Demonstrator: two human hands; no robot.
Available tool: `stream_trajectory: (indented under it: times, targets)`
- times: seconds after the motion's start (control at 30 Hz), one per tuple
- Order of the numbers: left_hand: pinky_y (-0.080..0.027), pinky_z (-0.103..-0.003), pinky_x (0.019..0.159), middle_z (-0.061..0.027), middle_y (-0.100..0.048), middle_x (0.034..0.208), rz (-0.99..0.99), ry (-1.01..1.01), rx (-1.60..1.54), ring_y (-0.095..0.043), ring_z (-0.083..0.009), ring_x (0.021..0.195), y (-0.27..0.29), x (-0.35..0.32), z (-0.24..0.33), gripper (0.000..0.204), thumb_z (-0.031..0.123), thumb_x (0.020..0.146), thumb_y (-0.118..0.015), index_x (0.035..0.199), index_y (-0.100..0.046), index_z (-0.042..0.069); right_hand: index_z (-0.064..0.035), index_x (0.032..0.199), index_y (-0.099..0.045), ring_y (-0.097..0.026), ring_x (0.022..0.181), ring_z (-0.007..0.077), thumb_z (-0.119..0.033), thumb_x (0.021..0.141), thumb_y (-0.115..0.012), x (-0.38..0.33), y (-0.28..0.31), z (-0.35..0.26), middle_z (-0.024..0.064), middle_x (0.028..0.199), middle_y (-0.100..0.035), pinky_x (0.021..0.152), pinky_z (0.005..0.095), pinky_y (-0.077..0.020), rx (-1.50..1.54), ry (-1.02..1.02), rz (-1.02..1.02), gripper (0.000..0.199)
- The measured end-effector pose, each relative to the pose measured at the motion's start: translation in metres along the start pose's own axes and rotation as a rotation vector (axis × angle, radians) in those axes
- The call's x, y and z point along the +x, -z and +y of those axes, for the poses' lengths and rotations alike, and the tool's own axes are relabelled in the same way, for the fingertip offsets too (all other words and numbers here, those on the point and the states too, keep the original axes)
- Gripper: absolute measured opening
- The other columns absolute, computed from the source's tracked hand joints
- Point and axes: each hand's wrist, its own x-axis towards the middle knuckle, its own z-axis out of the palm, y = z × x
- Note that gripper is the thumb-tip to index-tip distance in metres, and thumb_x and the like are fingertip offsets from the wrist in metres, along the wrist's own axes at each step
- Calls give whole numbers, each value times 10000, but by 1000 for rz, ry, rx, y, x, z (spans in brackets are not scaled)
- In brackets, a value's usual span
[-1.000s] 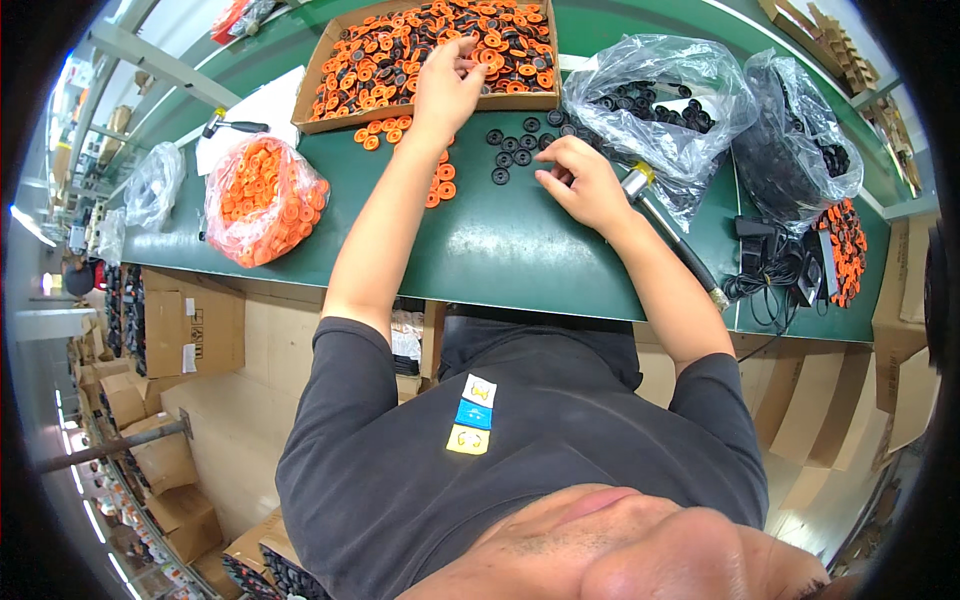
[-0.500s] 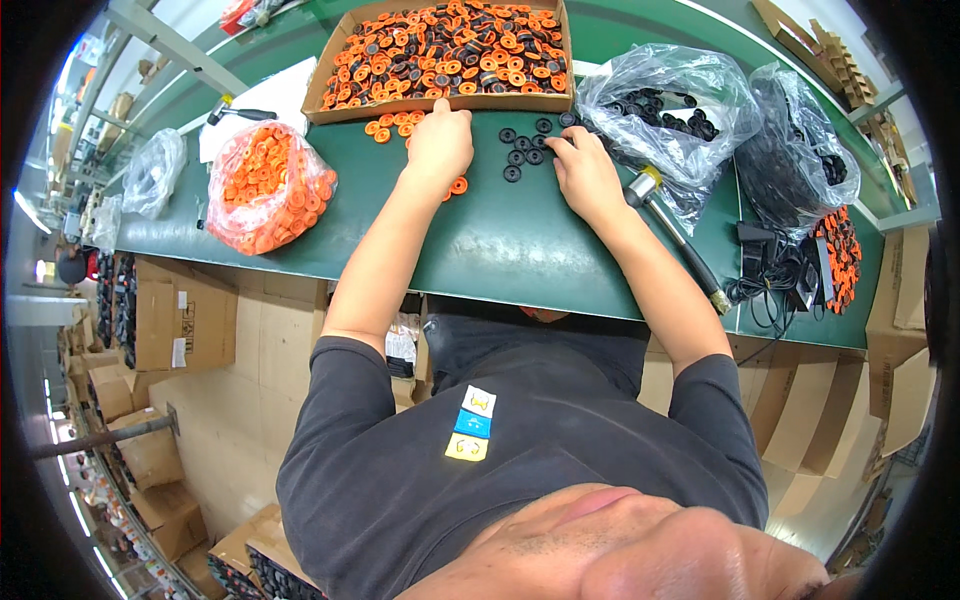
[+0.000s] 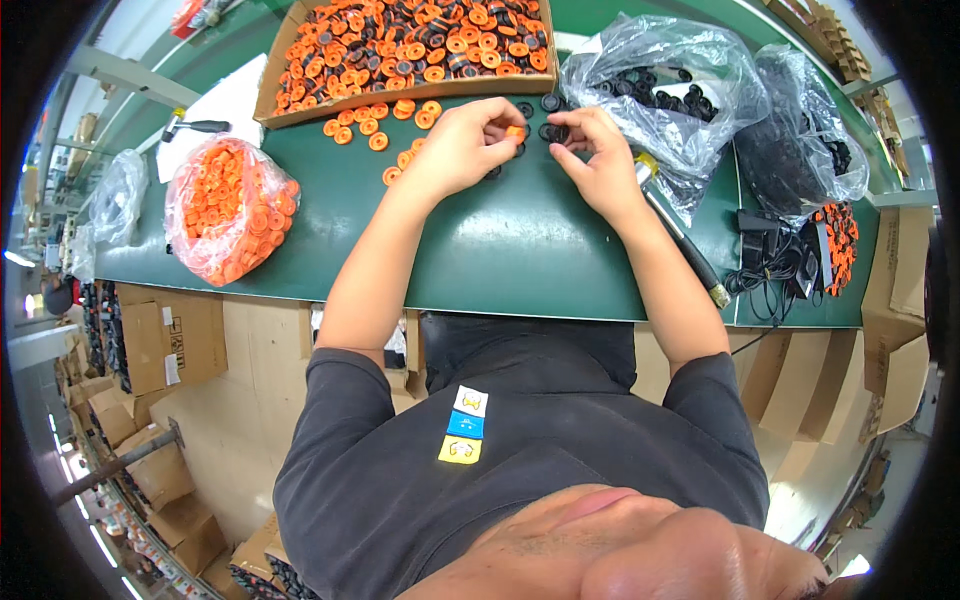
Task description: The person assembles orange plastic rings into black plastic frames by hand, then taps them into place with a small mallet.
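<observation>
Above the green table, my left hand (image 3: 462,148) pinches an orange ring-shaped disc (image 3: 515,132) between thumb and fingertips. Facing it, my right hand (image 3: 597,160) holds a black disc (image 3: 551,132) at its fingertips. A narrow gap separates the two pieces. Several black discs (image 3: 550,102) lie around and behind the fingers, some partly hidden by my left hand. Left of that hand, several loose orange discs (image 3: 378,142) are scattered on the tabletop. Just beyond them stands a shallow cardboard box (image 3: 400,98) heaped with mixed orange and black discs.
A clear bag of orange discs (image 3: 232,215) sits at left. Right of my hands lie a plastic bag (image 3: 735,90) of black parts, a hammer (image 3: 685,245) beside my forearm, a second bag (image 3: 785,150) and black cables (image 3: 765,270). Another hammer (image 3: 195,126) rests at far left.
My left hand has moved right from the loose orange discs, bringing an orange disc. My right hand has a black disc at its fingertips. The whole view has shifted slightly.
</observation>
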Motion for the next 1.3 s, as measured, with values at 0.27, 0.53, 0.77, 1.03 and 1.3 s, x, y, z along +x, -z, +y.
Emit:
stream_trajectory:
  times: [0.27, 0.53, 0.77, 1.03, 1.3]
  targets:
    - [-531, -250, 884, -73, -688, 1052, 56, 35, -568, -663, -114, 976, -40, 5, -18, 262, 4, 947, -625, 1204, -614, -42, -49, 1178, -687, -637, 840, 156, 46, 803, -723, -3, 3, -3, 85, 1013, -589, 753, 271, -547, -16, 37, -1, 389]
    - [-529, -260, 933, -101, -689, 1118, 69, 71, -628, -662, -131, 1015, -43, -3, -12, 348, 10, 920, -680, 1254, -595, -32, -51, 1171, -697, -637, 824, 164, 34, 796, -748, -5, 4, -5, 93, 1020, -604, 742, 276, -542, -34, 90, 23, 388]
    - [-532, -266, 926, -99, -687, 1102, 78, 41, -614, -663, -140, 1011, -43, 0, -15, 325, 18, 922, -685, 1230, -598, -33, -62, 1202, -694, -636, 835, 163, 29, 786, -758, -3, 6, -3, 85, 990, -616, 755, 273, -545, -29, 67, 30, 431]
    - [-536, -269, 914, -103, -691, 1091, 90, 31, -604, -670, -148, 1002, -44, 0, -19, 317, 12, 925, -680, 1229, -603, -28, -36, 1207, -687, -657, 897, 167, 46, 808, -726, -3, 9, -5, 108, 1078, -615, 767, 270, -552, 13, 32, -32, 409]
    - [-523, -230, 848, -73, -701, 1059, 50, 75, -610, -656, -104, 945, -42, -3, -14, 334, 27, 930, -681, 1251, -609, -26, -17, 1151, -695, -667, 856, 165, 14, 794, -767, -2, 11, -8, 106, 1059, -643, 735, 273, -558, -9, 68, -22, 365]
